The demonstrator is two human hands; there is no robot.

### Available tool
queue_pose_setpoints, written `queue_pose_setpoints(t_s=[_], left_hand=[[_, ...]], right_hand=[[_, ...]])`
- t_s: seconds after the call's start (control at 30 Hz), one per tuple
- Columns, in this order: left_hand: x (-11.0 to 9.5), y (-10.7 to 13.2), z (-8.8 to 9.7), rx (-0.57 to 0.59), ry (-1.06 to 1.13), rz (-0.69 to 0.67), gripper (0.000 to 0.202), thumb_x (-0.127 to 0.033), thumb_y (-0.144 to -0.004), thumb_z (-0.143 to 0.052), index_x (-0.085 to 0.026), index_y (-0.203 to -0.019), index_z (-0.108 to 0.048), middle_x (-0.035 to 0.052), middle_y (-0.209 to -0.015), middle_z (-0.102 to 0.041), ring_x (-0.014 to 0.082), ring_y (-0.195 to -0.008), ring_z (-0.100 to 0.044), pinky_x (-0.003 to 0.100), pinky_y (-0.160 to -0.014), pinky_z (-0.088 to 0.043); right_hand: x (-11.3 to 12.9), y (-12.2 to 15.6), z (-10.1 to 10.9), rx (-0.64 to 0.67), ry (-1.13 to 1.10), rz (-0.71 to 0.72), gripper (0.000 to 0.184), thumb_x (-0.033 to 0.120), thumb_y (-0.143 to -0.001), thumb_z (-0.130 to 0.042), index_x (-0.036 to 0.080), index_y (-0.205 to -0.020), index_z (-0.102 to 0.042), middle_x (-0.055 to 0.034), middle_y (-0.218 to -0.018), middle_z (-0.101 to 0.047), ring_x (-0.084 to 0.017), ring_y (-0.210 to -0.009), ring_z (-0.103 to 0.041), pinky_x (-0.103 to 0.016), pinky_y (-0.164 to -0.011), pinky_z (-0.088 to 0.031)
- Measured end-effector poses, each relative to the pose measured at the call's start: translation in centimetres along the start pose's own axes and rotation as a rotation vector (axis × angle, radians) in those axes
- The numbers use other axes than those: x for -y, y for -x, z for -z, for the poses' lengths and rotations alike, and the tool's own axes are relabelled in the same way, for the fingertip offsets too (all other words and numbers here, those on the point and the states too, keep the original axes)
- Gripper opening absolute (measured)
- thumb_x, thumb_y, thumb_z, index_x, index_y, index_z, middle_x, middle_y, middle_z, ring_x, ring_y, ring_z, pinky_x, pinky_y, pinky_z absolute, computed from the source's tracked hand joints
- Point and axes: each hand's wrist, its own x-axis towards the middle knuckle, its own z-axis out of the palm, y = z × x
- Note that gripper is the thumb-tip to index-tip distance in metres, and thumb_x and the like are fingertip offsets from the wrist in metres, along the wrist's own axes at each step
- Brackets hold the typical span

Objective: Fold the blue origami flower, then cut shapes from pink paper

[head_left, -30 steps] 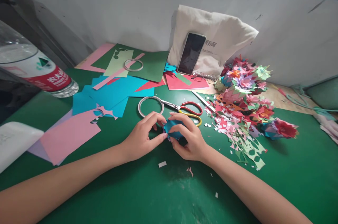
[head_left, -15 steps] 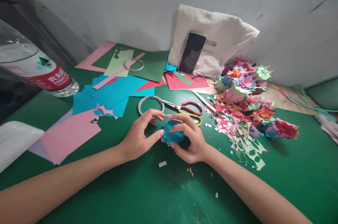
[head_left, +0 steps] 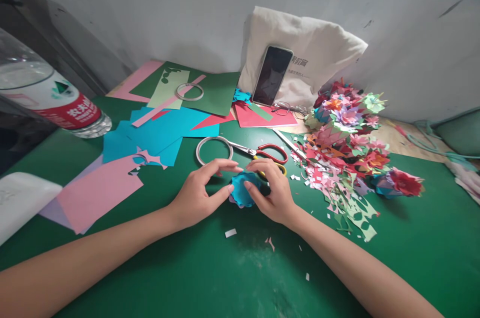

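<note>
Between my two hands sits a small blue paper flower (head_left: 242, 192) with a scalloped rim and a bit of lilac paper showing beneath it. My left hand (head_left: 204, 189) curls round its left side, thumb tip at the edge and fingers along the back. My right hand (head_left: 272, 189) grips the right side, its thumb laid over the blue paper inside the rim. Just behind the hands lie scissors (head_left: 270, 153) with red and yellow handles, partly covered by my right hand, and a roll of tape (head_left: 198, 150).
Left are coloured paper sheets (head_left: 103, 190), a water bottle (head_left: 52, 93) and a white object (head_left: 26, 200). A phone (head_left: 272, 75) leans on a cloth bag (head_left: 318, 43). Paper flowers (head_left: 348, 113) and scraps (head_left: 356, 213) lie right. A utility knife (head_left: 288, 143) rests behind the scissors.
My right thumb has moved up from the flower's lower edge onto its blue inside. The right fingers have drawn back to the far rim, uncovering more of the flower. My left hand has barely moved.
</note>
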Motion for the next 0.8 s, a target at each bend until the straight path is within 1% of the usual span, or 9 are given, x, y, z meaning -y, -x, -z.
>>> queue_pose_setpoints(t_s=[0.1, 0.17, 0.33, 0.43, 0.53, 0.63, 0.8], left_hand=[[0.07, -0.07, -0.02, 0.012, -0.009, -0.015, 0.038, -0.018, -0.086, -0.06, -0.026, -0.123, -0.055, 0.0, -0.121, -0.07, 0.0163, -0.112, -0.063, 0.027, -0.093, -0.051], [0.16, -0.16, -0.01, 0.027, -0.009, -0.017, 0.037, -0.019, -0.087, -0.06, -0.026, -0.123, -0.055, 0.0005, -0.12, -0.07, 0.0168, -0.111, -0.064, 0.027, -0.092, -0.051], [0.35, -0.3, 0.02, 0.041, -0.026, 0.01, 0.033, -0.022, -0.087, -0.059, -0.024, -0.12, -0.054, 0.0013, -0.116, -0.071, 0.0173, -0.107, -0.066, 0.028, -0.09, -0.052], [0.4, -0.26, 0.08, 0.037, -0.029, 0.0, 0.032, -0.022, -0.087, -0.059, -0.024, -0.118, -0.054, 0.0016, -0.114, -0.07, 0.0168, -0.105, -0.066, 0.027, -0.088, -0.052], [0.41, -0.18, 0.17, 0.03, -0.016, -0.002, 0.026, -0.023, -0.086, -0.059, -0.023, -0.112, -0.055, 0.0024, -0.109, -0.07, 0.0169, -0.099, -0.065, 0.028, -0.085, -0.052], [0.35, -0.16, 0.2, 0.025, 0.014, 0.02, 0.019, -0.027, -0.087, -0.058, -0.022, -0.106, -0.056, 0.0028, -0.1, -0.069, 0.0167, -0.091, -0.064, 0.028, -0.079, -0.053], [0.12, -0.27, 0.15, 0.037, 0.057, 0.091, 0.011, -0.028, -0.089, -0.055, -0.02, -0.097, -0.056, 0.002, -0.088, -0.066, 0.0155, -0.08, -0.062, 0.027, -0.071, -0.052]], right_hand=[[0.07, -0.02, -0.05, 0.001, 0.011, 0.048, 0.018, 0.012, -0.089, -0.056, 0.023, -0.103, -0.054, -0.0084, -0.098, -0.065, -0.022, -0.092, -0.062, -0.038, -0.081, -0.052], [0.11, -0.02, -0.06, 0.006, 0.023, 0.054, 0.017, 0.01, -0.089, -0.055, 0.022, -0.101, -0.054, -0.0083, -0.097, -0.065, -0.021, -0.09, -0.062, -0.037, -0.079, -0.053], [0.09, 0.08, -0.17, -0.013, 0.057, 0.026, 0.016, 0.011, -0.09, -0.054, 0.022, -0.101, -0.054, -0.0083, -0.095, -0.065, -0.021, -0.089, -0.062, -0.037, -0.078, -0.053], [0.05, 0.1, -0.19, -0.011, 0.078, -0.009, 0.017, 0.012, -0.09, -0.055, 0.022, -0.103, -0.055, -0.0089, -0.096, -0.066, -0.022, -0.088, -0.062, -0.037, -0.077, -0.053], [0.01, 0.03, -0.1, 0.002, 0.077, -0.027, 0.014, 0.013, -0.089, -0.056, 0.021, -0.101, -0.056, -0.0086, -0.093, -0.066, -0.021, -0.085, -0.061, -0.036, -0.075, -0.052], [-0.04, -0.14, 0.02, 0.025, 0.025, 0.02, 0.012, 0.012, -0.089, -0.055, 0.021, -0.097, -0.058, -0.0073, -0.089, -0.066, -0.021, -0.084, -0.061, -0.036, -0.076, -0.052], [-0.1, -0.28, 0.1, 0.117, -0.056, 0.123, 0.012, 0.013, -0.09, -0.054, 0.021, -0.097, -0.059, -0.007, -0.086, -0.065, -0.02, -0.079, -0.059, -0.037, -0.073, -0.052]])
